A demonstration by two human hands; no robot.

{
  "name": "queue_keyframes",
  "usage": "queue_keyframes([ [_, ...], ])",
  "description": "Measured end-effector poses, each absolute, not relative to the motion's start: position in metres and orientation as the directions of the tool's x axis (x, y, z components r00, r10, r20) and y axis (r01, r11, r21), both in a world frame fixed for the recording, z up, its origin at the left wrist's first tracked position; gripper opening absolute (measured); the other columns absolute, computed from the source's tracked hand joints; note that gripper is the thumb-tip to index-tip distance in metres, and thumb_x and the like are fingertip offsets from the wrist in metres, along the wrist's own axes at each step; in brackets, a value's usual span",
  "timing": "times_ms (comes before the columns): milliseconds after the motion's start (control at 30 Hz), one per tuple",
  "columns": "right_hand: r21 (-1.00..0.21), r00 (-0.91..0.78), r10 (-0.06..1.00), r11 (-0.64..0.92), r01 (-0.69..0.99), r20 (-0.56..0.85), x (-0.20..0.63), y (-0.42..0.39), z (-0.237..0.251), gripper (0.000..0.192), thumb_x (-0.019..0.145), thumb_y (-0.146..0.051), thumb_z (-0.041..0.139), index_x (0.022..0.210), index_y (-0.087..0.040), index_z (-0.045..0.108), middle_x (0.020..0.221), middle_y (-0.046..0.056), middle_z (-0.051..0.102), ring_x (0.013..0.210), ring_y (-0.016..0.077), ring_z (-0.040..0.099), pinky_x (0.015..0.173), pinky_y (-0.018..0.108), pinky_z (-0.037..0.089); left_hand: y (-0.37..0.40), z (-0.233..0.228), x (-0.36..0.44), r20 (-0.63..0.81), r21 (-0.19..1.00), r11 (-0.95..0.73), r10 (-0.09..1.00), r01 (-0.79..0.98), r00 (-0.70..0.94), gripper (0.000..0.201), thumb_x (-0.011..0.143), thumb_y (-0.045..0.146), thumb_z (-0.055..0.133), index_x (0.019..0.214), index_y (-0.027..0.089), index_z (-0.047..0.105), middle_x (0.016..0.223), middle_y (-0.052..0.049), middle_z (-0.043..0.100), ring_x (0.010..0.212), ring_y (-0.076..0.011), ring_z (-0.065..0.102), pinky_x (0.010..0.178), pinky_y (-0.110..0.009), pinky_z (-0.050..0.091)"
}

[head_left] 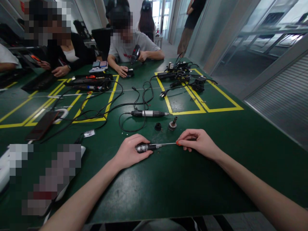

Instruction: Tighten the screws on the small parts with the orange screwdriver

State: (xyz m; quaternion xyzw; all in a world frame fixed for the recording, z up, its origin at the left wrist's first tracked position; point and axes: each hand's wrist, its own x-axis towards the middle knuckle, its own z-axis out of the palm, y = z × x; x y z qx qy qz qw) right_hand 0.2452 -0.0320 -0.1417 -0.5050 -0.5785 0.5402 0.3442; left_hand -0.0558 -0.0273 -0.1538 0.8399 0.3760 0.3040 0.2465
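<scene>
The person's left hand (131, 150) wraps around a short dark-and-silver metal tool body (144, 147) lying on the green table mat (168, 183), pressing it down near the table's front edge. The right hand (198, 142) pinches the far tip of the thin steel shaft (166, 144) sticking out of that body. It looks like a fitting step; the next move probably calls for a steady, straight grip. Both forearms reach forward, wrists low. Just beyond lie a corded silver rotary tool (148, 113), a black cap (158, 127) and a grey chuck piece (172, 124)
</scene>
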Motion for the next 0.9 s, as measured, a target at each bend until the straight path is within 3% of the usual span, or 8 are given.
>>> queue_keyframes([
  [100, -0.978, -0.236, 0.965, -0.069, 0.197, -0.115, 0.2451, -0.0322, -0.1403, 0.042, 0.066, -0.054, 0.093, 0.074, -0.016, 0.077, 0.074, 0.007, 0.075, 0.059, 0.0134, 0.064, 0.047, 0.023, 0.05, -0.0275, -0.1536, -0.0554, 0.331, 0.643, -0.599, 0.779, 0.478, 0.532, 0.017, 0.082, 0.023, 0.082, 0.095, 0.018, 0.073, 0.094, -0.005, 0.078, 0.086, -0.0207, 0.074, 0.078, -0.031, 0.059],
  [333, -0.964, -0.282, 0.945, -0.092, 0.25, -0.163, 0.2436, -0.0328, -0.1433, 0.052, 0.08, -0.068, 0.077, 0.076, -0.017, 0.074, 0.062, 0.005, 0.072, 0.044, 0.0112, 0.057, 0.038, 0.022, 0.04, -0.0281, -0.1531, -0.0554, 0.323, 0.655, -0.591, 0.782, 0.471, 0.533, 0.016, 0.083, 0.024, 0.08, 0.096, 0.019, 0.074, 0.094, -0.005, 0.078, 0.086, -0.0208, 0.074, 0.078, -0.031, 0.059],
  [567, -0.957, -0.213, 0.973, -0.024, 0.291, -0.089, 0.2408, -0.0323, -0.1383, 0.045, 0.061, -0.057, 0.094, 0.07, -0.018, 0.073, 0.065, 0.004, 0.073, 0.057, 0.0152, 0.063, 0.052, 0.027, 0.052, -0.0281, -0.1552, -0.0558, 0.336, 0.66, -0.598, 0.776, 0.455, 0.533, 0.016, 0.082, 0.023, 0.081, 0.095, 0.018, 0.073, 0.093, -0.005, 0.077, 0.085, -0.0206, 0.074, 0.077, -0.031, 0.058],
  [800, -0.942, -0.276, 0.952, -0.037, 0.333, -0.135, 0.2421, -0.0323, -0.1402, 0.049, 0.082, -0.067, 0.076, 0.075, -0.018, 0.074, 0.063, 0.005, 0.072, 0.044, 0.0113, 0.053, 0.039, 0.024, 0.041, -0.0286, -0.1569, -0.0554, 0.33, 0.661, -0.589, 0.785, 0.465, 0.525, 0.016, 0.081, 0.022, 0.081, 0.094, 0.019, 0.073, 0.093, -0.005, 0.077, 0.085, -0.0205, 0.074, 0.077, -0.031, 0.058],
  [900, -0.943, -0.262, 0.962, 0.009, 0.334, -0.083, 0.2419, -0.0328, -0.1389, 0.045, 0.079, -0.063, 0.08, 0.074, -0.018, 0.075, 0.065, 0.006, 0.074, 0.055, 0.0166, 0.066, 0.05, 0.027, 0.053, -0.0282, -0.1573, -0.0551, 0.337, 0.662, -0.592, 0.783, 0.46, 0.523, 0.017, 0.081, 0.023, 0.081, 0.095, 0.019, 0.073, 0.092, -0.005, 0.077, 0.085, -0.0204, 0.074, 0.077, -0.031, 0.058],
])
